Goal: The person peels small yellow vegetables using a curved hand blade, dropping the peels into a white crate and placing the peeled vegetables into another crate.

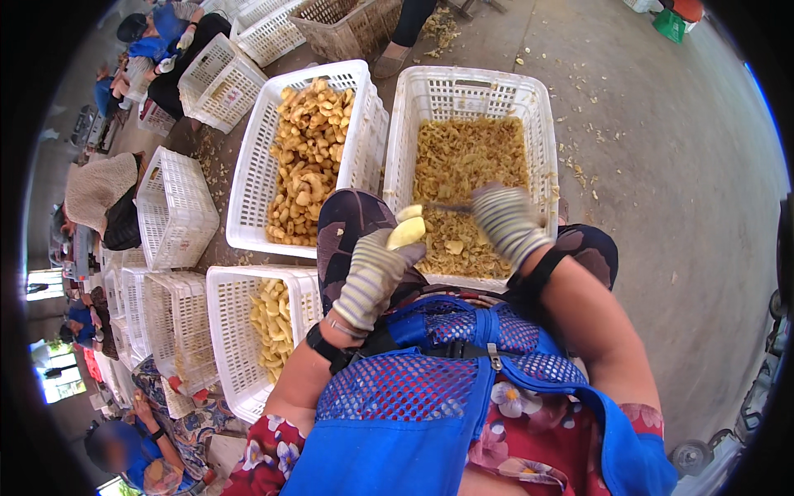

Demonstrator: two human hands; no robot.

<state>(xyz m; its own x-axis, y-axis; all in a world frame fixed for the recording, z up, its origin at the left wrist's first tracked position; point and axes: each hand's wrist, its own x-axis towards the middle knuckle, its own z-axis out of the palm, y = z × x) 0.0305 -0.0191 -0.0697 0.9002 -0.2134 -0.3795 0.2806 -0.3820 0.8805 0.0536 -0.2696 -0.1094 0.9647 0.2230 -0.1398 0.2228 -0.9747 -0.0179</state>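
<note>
In striped gloves, both my hands are raised over the near part of a white crate (471, 78) of brown ginger peelings (471, 153). My left hand (372, 277) is closed around a peeled, pale yellow piece of ginger (407, 231), its bare flesh sticking up past the fingers. Motion smears my right hand (509, 219), which grips a thin-bladed tool (447, 207) pointing left toward the ginger. Blur hides the tool's exact shape. Unpeeled ginger (310, 165) fills much of a second white crate (240, 211) to the left. Peeled ginger (271, 326) lies in a nearer crate (227, 331).
More white crates (174, 211) stand along the left, with a brown crate (343, 33) at the back. Several people in blue (153, 45) sit on the left side. Scraps of peel (579, 174) dot the concrete floor (653, 165). A fan (693, 456) stands at lower right.
</note>
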